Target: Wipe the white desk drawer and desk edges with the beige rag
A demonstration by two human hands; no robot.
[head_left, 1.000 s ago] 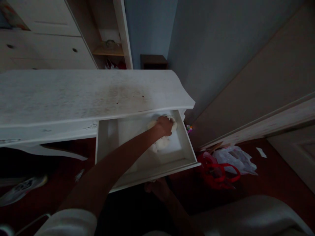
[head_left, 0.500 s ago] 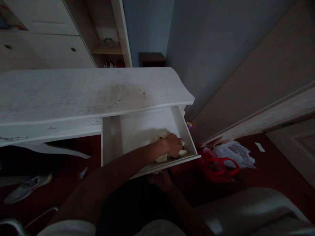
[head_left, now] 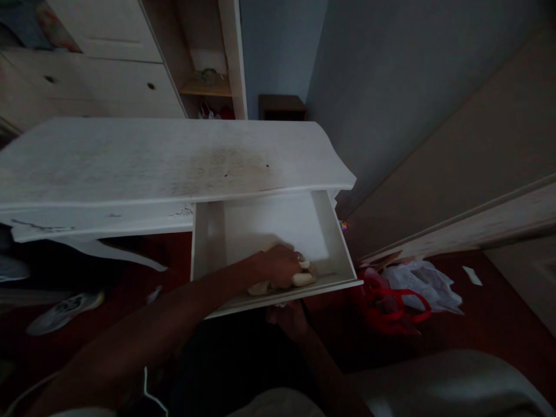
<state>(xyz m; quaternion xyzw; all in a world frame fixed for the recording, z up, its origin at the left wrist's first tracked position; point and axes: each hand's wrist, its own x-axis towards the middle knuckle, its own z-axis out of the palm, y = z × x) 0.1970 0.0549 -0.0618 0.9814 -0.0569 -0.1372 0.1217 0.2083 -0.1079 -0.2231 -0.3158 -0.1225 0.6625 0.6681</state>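
A white drawer (head_left: 271, 217) stands pulled out from a white table (head_left: 143, 156). Inside it, near the front right, my left hand (head_left: 282, 266) is closed on a cream cloth (head_left: 303, 279), pressed down against the drawer bottom. Folds of the cloth stick out on both sides of the hand, and its fingers are partly hidden. Below the drawer's front edge, my right hand (head_left: 292, 319) has its fingers curled against the drawer front. The shade there hides the exact grip.
Dark stains mark the tabletop. On the red floor to the right lie a red bag (head_left: 391, 310) and a white plastic bag (head_left: 428, 284). A shoe (head_left: 65, 313) is at the lower left. Behind the table are white cabinets (head_left: 117, 78) and a small brown box-shaped unit (head_left: 282, 105).
My left hand has slid leftward along the drawer bottom with the cloth, away from the right side wall. My right hand stays at the drawer front. The whole view has shifted slightly.
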